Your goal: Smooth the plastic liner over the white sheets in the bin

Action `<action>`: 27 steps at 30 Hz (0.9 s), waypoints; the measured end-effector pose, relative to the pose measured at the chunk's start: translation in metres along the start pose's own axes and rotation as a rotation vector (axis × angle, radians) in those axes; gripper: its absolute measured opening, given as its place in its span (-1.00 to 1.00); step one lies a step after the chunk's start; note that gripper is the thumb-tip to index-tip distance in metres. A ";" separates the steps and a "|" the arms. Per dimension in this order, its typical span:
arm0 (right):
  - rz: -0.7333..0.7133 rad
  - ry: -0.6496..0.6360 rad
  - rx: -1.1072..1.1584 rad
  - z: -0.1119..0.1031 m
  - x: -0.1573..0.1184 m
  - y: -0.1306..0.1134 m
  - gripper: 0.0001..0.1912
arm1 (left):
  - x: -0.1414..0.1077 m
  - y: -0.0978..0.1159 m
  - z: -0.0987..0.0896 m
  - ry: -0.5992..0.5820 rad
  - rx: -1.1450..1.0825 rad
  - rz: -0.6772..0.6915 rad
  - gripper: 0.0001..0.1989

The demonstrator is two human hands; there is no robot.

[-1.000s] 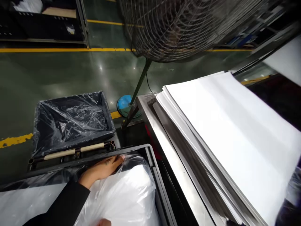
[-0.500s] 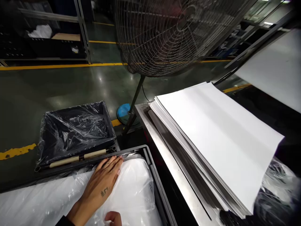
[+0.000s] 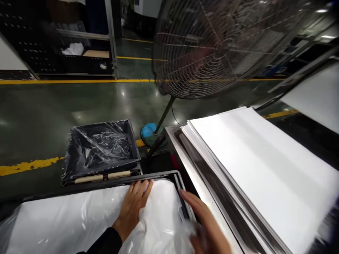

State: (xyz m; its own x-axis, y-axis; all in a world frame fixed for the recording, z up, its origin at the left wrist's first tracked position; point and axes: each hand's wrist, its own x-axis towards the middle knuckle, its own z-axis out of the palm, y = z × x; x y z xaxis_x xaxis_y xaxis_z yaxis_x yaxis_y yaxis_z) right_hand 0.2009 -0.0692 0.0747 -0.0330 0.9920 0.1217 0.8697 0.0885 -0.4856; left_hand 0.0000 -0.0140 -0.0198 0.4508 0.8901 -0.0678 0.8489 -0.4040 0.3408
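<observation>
Right hand (image 3: 208, 223) blurred, grip unclear; left hand (image 3: 134, 204) on plastic (image 3: 88, 217).

The left hand (image 3: 132, 206) is lying palm down, fingers extending forward and slightly apart. The left forearm (image 3: 107, 242) is sloping up from below, sleeved to the wrist. The right hand (image 3: 208, 222) is angling forward and leftward, its lower digits blurring.

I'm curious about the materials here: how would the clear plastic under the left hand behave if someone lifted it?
The clear plastic is probably floppy, as it wrinkles beside the left hand. White shows through it, so it's likely thin and light. Its glossy highlights suggest it may be slippery.
</observation>
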 end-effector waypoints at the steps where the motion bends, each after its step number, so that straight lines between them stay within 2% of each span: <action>1: -0.045 -0.045 -0.050 0.021 0.013 -0.004 -0.36 | -0.004 -0.002 -0.005 0.005 0.004 0.002 -0.29; 3: -0.124 -0.069 -0.194 0.065 0.031 -0.006 -0.31 | -0.019 -0.011 -0.018 0.011 0.021 -0.005 -0.31; 6: -0.168 0.006 -0.327 0.121 0.037 0.006 -0.24 | -0.058 -0.036 -0.037 0.023 0.066 -0.114 -0.38; 8: -0.187 0.024 -0.312 0.142 0.032 0.019 -0.26 | -0.090 -0.057 -0.043 0.048 0.110 -0.270 -0.42; 10: -0.190 0.030 -0.282 0.154 0.028 0.028 -0.30 | -0.116 -0.075 -0.039 0.073 0.148 -0.391 -0.42; 13: -0.174 0.023 -0.253 0.163 0.028 0.032 -0.34 | -0.135 -0.093 -0.020 0.106 0.173 -0.437 -0.41; 16: -0.171 -0.006 -0.230 0.165 0.031 0.028 -0.36 | -0.133 -0.097 -0.005 0.162 0.182 -0.456 -0.41; 23: -0.054 -0.023 -0.254 0.138 0.009 0.030 -0.38 | -0.122 -0.086 -0.017 0.268 0.178 -0.481 -0.45; 27: -0.113 -0.063 -0.289 0.141 0.000 0.041 -0.32 | -0.123 -0.084 -0.008 0.292 0.178 -0.469 -0.48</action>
State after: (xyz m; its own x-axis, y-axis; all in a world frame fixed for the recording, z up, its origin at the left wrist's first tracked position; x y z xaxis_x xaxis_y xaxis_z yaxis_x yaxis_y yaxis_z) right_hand 0.1668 -0.0531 -0.0676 -0.1603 0.9817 0.1031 0.9623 0.1787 -0.2052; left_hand -0.1288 -0.0877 -0.0327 -0.0578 0.9936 0.0968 0.9843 0.0406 0.1718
